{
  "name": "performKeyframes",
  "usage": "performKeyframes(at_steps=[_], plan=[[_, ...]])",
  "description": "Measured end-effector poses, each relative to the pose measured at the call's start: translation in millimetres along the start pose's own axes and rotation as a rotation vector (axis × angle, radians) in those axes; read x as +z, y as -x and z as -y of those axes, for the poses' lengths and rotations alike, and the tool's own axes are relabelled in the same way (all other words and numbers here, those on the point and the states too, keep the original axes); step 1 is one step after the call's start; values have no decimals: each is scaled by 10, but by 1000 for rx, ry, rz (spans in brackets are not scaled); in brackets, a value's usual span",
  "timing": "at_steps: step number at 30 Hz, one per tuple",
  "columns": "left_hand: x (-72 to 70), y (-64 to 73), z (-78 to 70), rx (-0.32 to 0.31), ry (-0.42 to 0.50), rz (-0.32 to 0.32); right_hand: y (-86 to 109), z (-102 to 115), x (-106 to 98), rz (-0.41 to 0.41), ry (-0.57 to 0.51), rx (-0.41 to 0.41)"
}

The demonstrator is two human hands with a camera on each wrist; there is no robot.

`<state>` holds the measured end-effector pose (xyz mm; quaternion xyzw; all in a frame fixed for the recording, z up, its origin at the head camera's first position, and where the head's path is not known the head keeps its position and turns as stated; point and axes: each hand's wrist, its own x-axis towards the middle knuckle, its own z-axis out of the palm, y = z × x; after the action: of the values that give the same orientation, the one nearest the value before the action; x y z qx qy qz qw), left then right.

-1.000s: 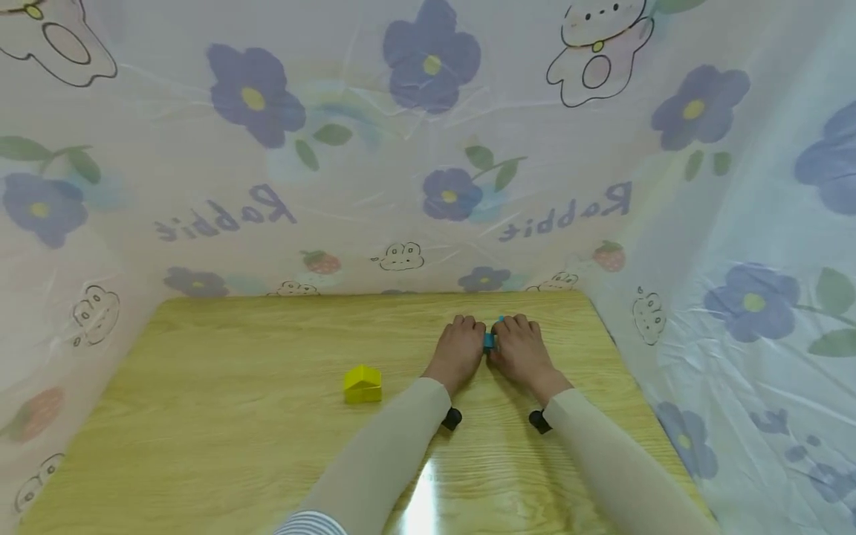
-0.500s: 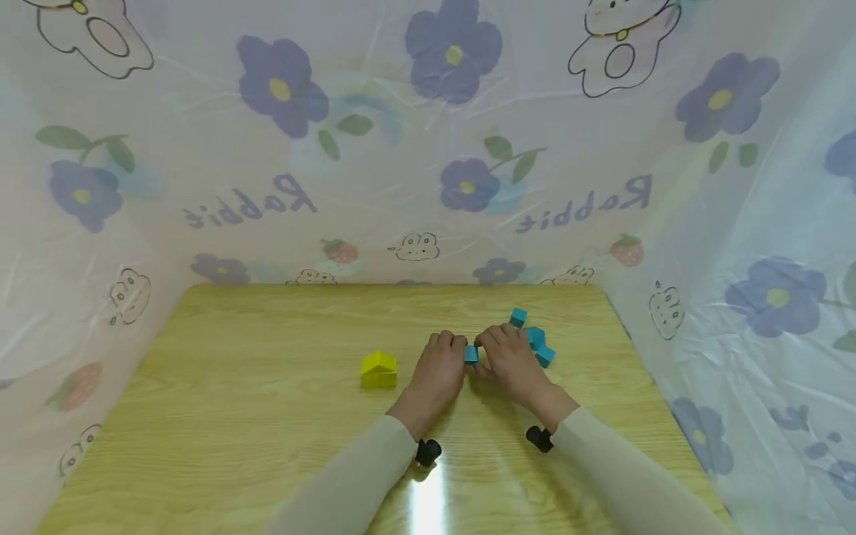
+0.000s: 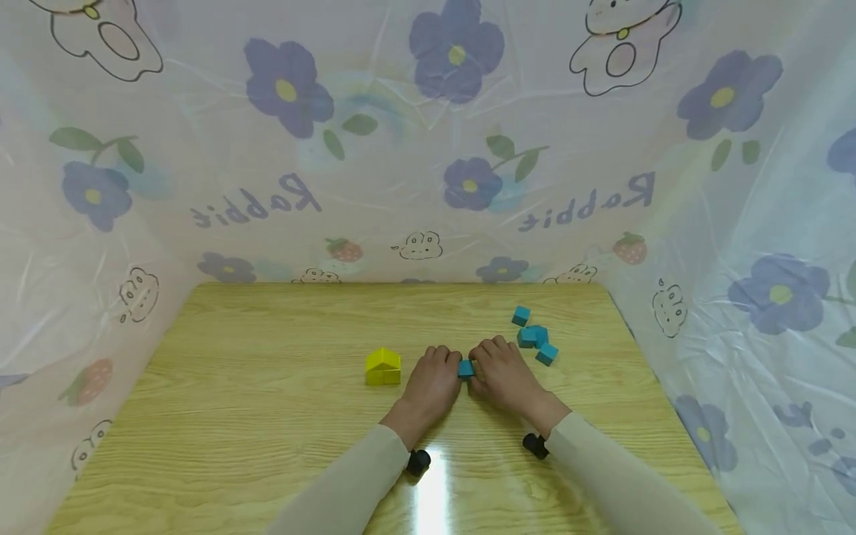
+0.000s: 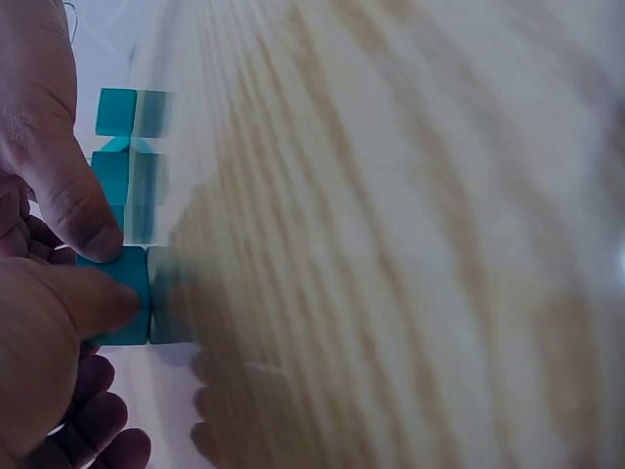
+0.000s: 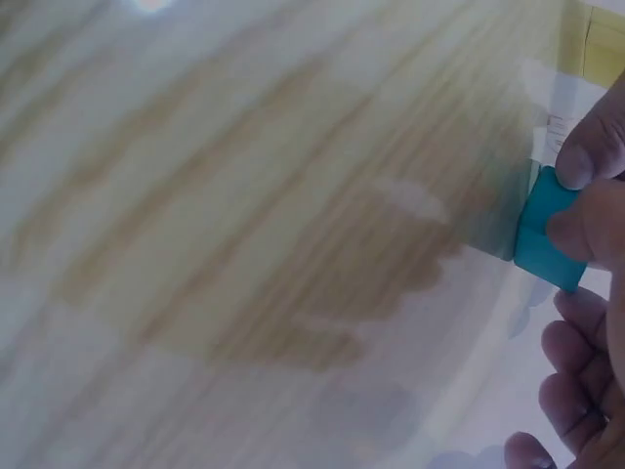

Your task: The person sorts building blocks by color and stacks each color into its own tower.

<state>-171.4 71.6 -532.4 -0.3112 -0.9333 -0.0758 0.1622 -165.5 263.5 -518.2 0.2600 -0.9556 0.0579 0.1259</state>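
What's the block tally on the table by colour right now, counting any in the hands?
Blue blocks: at least 4
Yellow blocks: at least 2
Total: at least 6; touching pieces leave the exact number unclear.

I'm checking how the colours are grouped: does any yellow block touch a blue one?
No: the yellow blocks stand apart from the blue blocks, with the left hand between them in the head view.

Left hand (image 3: 433, 379), right hand (image 3: 504, 374) and blue block (image 3: 466, 369) closer to the surface's near edge, blue pieces (image 3: 528, 338) toward far-right corner uncovered
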Motion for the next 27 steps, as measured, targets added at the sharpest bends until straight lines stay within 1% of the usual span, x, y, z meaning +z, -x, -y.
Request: performKeyframes(at_steps=[2, 6, 12, 16, 19, 23, 27], plan=[[16, -3, 12, -3, -21, 6, 4, -16, 24, 1, 15, -1], [42, -18, 38, -8, -49, 45, 8, -33, 53, -1, 16, -2], [38, -55, 61, -13, -40, 110, 14, -31, 57, -9, -3, -4], [47, -75, 69, 0, -76, 162, 18, -28, 50, -5, 6, -5], [52, -88, 75, 14, -99, 172, 17, -31, 49, -10, 16, -9], [50, -104, 88, 30, -105, 161, 18, -44, 53, -23, 23, -17], [36, -113, 99, 28, -91, 190, 21, -58, 65, -31, 19, -21]])
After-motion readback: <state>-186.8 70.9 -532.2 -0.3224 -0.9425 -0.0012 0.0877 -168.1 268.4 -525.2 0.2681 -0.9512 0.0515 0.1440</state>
